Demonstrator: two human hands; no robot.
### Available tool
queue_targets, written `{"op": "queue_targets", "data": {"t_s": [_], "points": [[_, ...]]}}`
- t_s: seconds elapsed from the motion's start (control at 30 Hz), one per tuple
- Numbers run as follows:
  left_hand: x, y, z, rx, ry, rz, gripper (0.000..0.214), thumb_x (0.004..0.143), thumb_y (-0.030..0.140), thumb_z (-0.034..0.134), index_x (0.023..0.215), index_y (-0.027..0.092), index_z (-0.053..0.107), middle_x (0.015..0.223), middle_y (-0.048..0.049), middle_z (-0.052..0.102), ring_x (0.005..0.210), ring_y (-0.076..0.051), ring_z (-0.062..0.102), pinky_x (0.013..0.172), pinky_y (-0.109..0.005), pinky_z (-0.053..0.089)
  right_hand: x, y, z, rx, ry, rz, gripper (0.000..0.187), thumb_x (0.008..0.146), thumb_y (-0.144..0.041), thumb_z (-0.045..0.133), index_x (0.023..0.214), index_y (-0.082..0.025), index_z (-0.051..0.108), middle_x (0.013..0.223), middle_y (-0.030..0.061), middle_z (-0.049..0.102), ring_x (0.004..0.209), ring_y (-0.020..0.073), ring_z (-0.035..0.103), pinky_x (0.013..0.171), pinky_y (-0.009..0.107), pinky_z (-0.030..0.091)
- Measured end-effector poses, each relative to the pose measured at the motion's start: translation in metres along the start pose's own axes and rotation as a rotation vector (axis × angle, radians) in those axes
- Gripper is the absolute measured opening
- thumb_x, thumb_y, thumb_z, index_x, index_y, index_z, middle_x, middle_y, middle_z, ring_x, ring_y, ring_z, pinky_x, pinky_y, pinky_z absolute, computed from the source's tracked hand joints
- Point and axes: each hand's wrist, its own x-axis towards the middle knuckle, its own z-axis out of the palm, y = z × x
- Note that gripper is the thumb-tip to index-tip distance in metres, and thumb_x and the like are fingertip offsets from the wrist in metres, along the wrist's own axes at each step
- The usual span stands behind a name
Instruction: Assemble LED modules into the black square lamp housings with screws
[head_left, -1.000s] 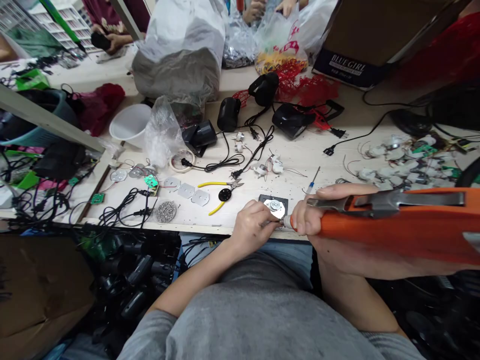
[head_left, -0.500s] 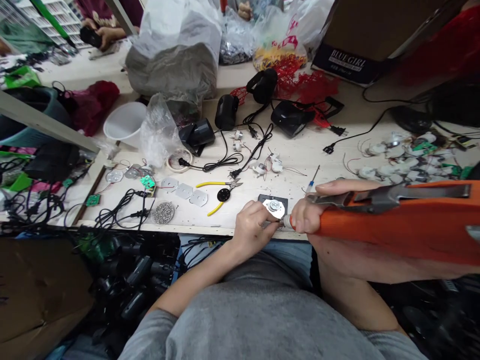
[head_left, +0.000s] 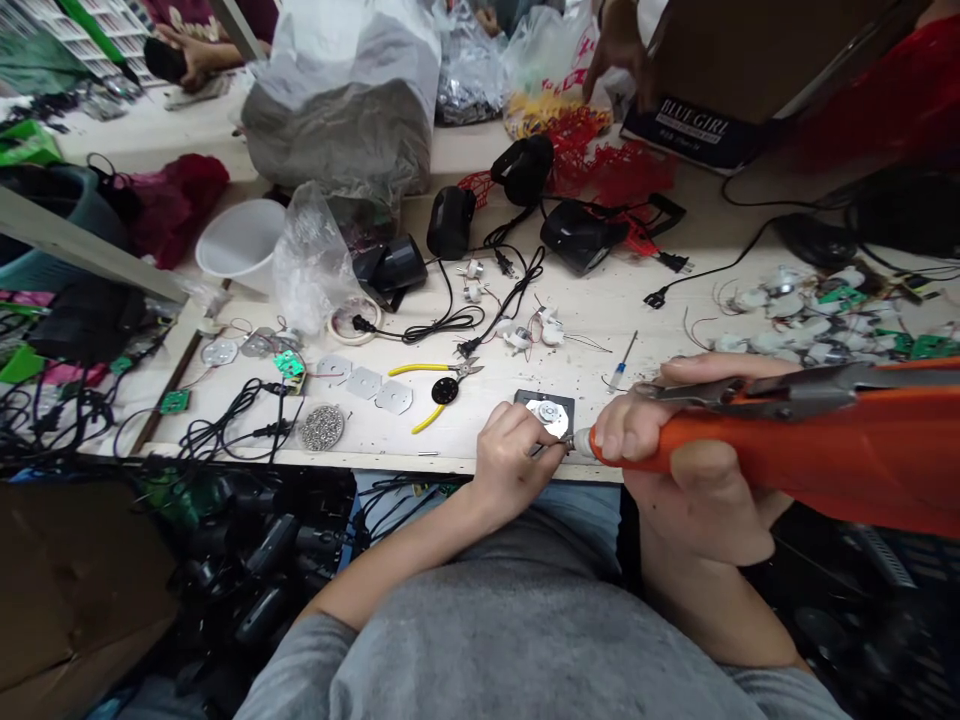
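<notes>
My right hand is wrapped round an orange power screwdriver with a metal lever along its top. The tool lies nearly level, and its pale nose points left at my left hand. Thumb and fingertips of that hand are pinched together at the tip of the tool; what they hold is too small to make out. Just beyond them, a silvery plate with a round part rests on a dark square block near the table's front edge.
Yellow-handled cutters, a blue screwdriver and a round dish of screws lie around. Small motors with wires are heaped at right. Black housings and cords lie behind. Another person's hand is by the cardboard box.
My right hand's lower fingers have loosened and show below the tool, whose rear has swung slightly. The left hand keeps its pinch. Another person's hand has appeared beside the box at the back.
</notes>
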Motion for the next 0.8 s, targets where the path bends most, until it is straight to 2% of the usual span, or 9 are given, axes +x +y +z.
{"op": "queue_targets", "data": {"t_s": [0.1, 0.2, 0.3, 0.43, 0.6, 0.8], "points": [[0.001, -0.001, -0.009, -0.033, -0.093, -0.011, 0.016, 0.086, 0.023, 0.075, 0.077, 0.019, 0.062, 0.072, -0.0002, 0.061, 0.07, -0.014, 0.056, 0.063, -0.027, 0.044, 0.008, -0.002, 0.001, 0.025, 0.051, -0.03, 0.027, 0.083, -0.043, 0.077, 0.103, -0.028, 0.068, 0.057, -0.0062, 0.058, 0.044, 0.015, 0.053, 0.042, 0.034, 0.046], [0.003, -0.008, -0.02, -0.056, -0.165, -0.053, 0.023, 0.086, 0.037, 0.076, 0.097, 0.019, 0.067, 0.086, -0.0039, 0.068, 0.081, -0.017, 0.062, 0.072, -0.031, 0.049, 0.017, -0.001, -0.001, 0.01, 0.112, -0.056, 0.023, 0.082, -0.04, 0.078, 0.098, -0.027, 0.069, 0.054, -0.0062, 0.055, 0.041, 0.0146, 0.052, 0.04, 0.034, 0.044], [0.006, -0.022, -0.025, -0.01, -0.214, -0.116, 0.027, 0.087, 0.033, 0.074, 0.11, 0.019, 0.066, 0.097, -0.0064, 0.07, 0.093, -0.022, 0.064, 0.082, -0.036, 0.051, 0.022, 0.009, -0.004, -0.037, 0.163, -0.045, 0.022, 0.08, -0.04, 0.079, 0.094, -0.027, 0.068, 0.053, -0.0068, 0.053, 0.04, 0.0132, 0.05, 0.038, 0.032, 0.042], [0.006, -0.036, -0.017, -0.018, -0.339, -0.138, 0.041, 0.083, 0.026, 0.076, 0.122, 0.019, 0.062, 0.116, -0.0096, 0.07, 0.11, -0.026, 0.063, 0.096, -0.043, 0.05, 0.022, 0.028, -0.006, -0.087, 0.144, 0.003, 0.02, 0.083, -0.04, 0.078, 0.096, -0.029, 0.067, 0.055, -0.0068, 0.052, 0.041, 0.0128, 0.05, 0.041, 0.031, 0.043], [0.003, -0.041, -0.001, -0.072, -0.392, -0.127, 0.042, 0.081, 0.024, 0.078, 0.12, 0.019, 0.064, 0.119, -0.0098, 0.071, 0.114, -0.026, 0.063, 0.1, -0.045, 0.051, 0.017, 0.041, -0.007, -0.16, 0.118, 0.037, 0.02, 0.085, -0.044, 0.076, 0.096, -0.032, 0.065, 0.057, -0.0055, 0.052, 0.043, 0.0146, 0.051, 0.043, 0.033, 0.043], [0.002, -0.043, 0.002, -0.071, -0.425, -0.179, 0.033, 0.083, 0.026, 0.077, 0.113, 0.021, 0.068, 0.114, -0.0073, 0.074, 0.109, -0.025, 0.066, 0.097, -0.044, 0.053, 0.016, 0.047, -0.007, -0.184, 0.093, 0.043, 0.021, 0.086, -0.045, 0.074, 0.099, -0.033, 0.062, 0.058, -0.0062, 0.052, 0.043, 0.0148, 0.051, 0.045, 0.033, 0.044]]}}
